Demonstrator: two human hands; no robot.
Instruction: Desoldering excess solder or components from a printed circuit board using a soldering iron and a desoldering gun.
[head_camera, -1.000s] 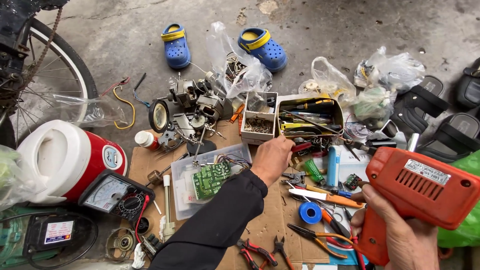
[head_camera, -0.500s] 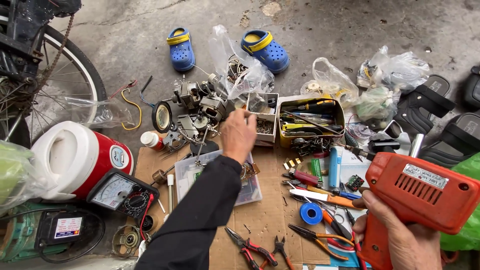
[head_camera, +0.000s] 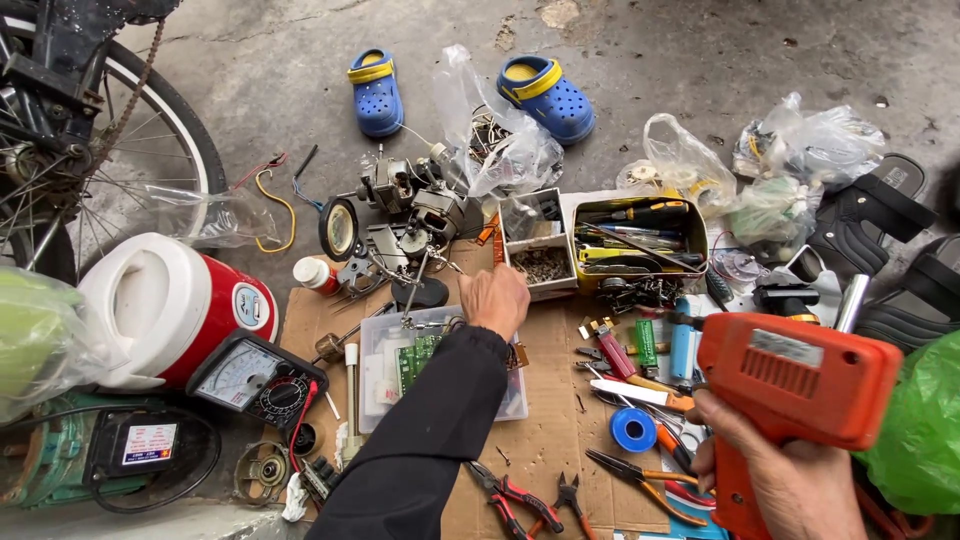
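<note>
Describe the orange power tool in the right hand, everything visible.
The orange power tool is pistol-shaped with a boxy body of what looks like plastic. It has a row of vent slots and a pale rectangular label on top. The right hand wraps its grip from below and holds it off the ground at the lower right, above the scattered hand tools on the cardboard sheet. Its working tip is not visible.
</note>
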